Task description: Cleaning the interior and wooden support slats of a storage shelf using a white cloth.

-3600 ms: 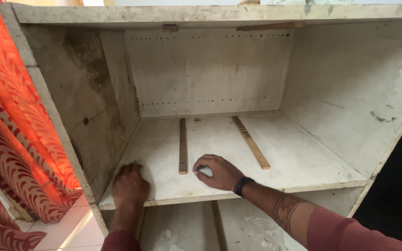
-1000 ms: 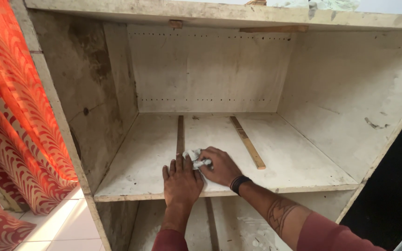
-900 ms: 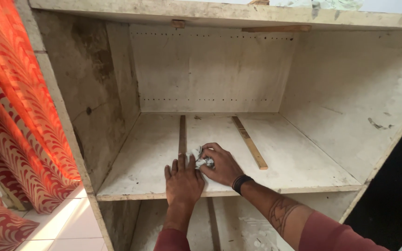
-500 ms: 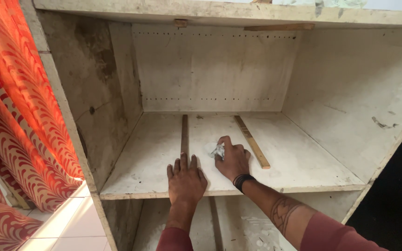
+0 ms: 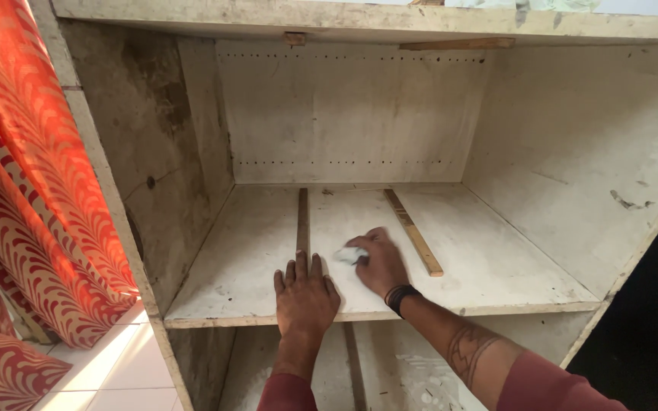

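Observation:
My right hand (image 5: pixel 381 262) presses a small white crumpled cloth (image 5: pixel 350 255) onto the dusty white shelf board (image 5: pixel 512 274) of an open wooden cabinet. A black band circles that wrist. My left hand (image 5: pixel 305 297) lies flat, palm down, on the shelf's front edge, fingers pointing inward beside a thin wooden strip (image 5: pixel 302 221). A second wooden strip (image 5: pixel 414 230) lies at an angle just right of my right hand.
The cabinet's left wall (image 5: pixel 169 175), perforated back panel (image 5: pixel 348 114) and right wall (image 5: pixel 595 167) enclose the shelf. An orange patterned curtain (image 5: pixel 32 198) hangs at the left. White floor tiles (image 5: pixel 108 373) show below; a lower compartment lies under the shelf.
My right hand with the cloth has slid right and back toward the middle of the shelf. My left hand moved from the shelf's left front corner to its middle front edge.

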